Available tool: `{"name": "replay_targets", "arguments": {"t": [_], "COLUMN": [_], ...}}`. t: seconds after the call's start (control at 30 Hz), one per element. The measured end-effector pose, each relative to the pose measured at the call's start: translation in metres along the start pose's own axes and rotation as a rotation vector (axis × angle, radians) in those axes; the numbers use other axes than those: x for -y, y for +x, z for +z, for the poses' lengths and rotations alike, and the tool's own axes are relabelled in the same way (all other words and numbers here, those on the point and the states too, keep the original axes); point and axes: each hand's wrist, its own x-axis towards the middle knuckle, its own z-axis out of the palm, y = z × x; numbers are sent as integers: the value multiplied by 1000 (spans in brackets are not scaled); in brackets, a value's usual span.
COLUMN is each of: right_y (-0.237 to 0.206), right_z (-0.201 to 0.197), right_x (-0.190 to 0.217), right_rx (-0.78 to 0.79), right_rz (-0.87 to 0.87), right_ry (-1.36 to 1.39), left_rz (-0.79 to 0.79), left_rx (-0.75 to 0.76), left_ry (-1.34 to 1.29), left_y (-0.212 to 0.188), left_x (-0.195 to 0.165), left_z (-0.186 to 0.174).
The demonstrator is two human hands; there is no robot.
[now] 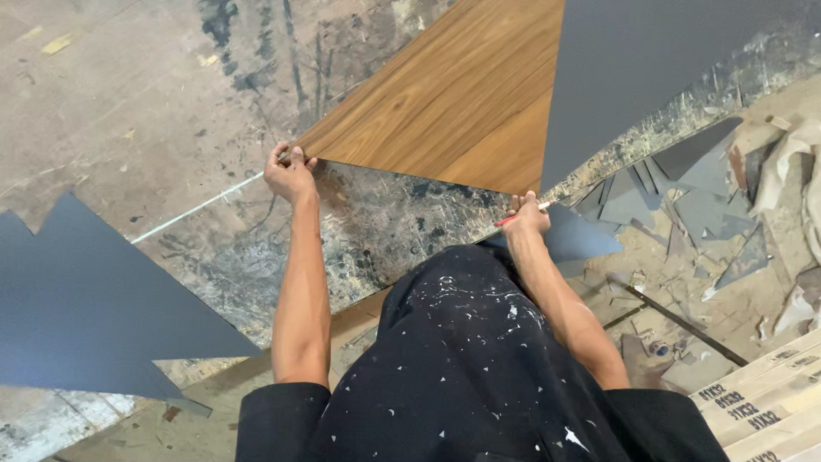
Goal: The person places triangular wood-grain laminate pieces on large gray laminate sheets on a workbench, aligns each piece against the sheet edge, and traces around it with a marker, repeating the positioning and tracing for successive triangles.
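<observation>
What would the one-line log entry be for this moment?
left hand: grips wood sheet corner | right hand: holds red pencil at sheet edge | grey sheet beside | scraps on floor

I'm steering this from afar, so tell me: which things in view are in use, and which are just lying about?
In use:
- wood-grain sheet, gripped at its corners by the left hand and right hand
- red pencil in the right hand
- stained worktable beneath

Lying about:
- dark grey sheet
- grey offcuts
- grey pointed piece
- stacked boards
</observation>
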Motion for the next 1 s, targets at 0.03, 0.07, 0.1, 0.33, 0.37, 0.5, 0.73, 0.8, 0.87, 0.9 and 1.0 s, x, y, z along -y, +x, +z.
{"name": "replay_targets", "arguments": {"t": [0.03, 0.07, 0.1, 0.33, 0.37, 0.5, 0.73, 0.8, 0.87, 0.9, 1.0], "right_y": [1, 3, 4, 13, 16, 21, 25, 24, 23, 22, 17], "right_z": [0, 0, 0, 1, 1, 1, 1, 1, 1, 1, 1], "right_x": [0, 1, 1, -3, -5, -9, -9, -10, -10, -8, -4], "right_rx": [7, -1, -9, -12, -29, -35, -22, -27, 9, 19, -20], "right_rz": [11, 14, 18, -22, -25, 75, 73, 56, -3, -40, -29], "right_ry": [-7, -14, -21, -47, -42, -10, -29, -31, -63, -66, -50], "left_rz": [-8, -14, -20, 24, 94, 367, 733, 830, 889, 902, 811], "left_rx": [-5, -11, -17, 110, 237, 448, 564, 565, 574, 583, 652], "left_ry": [4, 4, 5, 41, 77, 354, 669, 737, 765, 755, 800], "left_y": [0, 0, 0, 13, 17, 39, 57, 57, 58, 59, 61], "left_x": [-1, -1, 0, 11, 9, -6, -31, -32, -31, -30, -28], "left_z": [1, 1, 2, -10, -17, -50, -52, -49, -48, -46, -41]}}
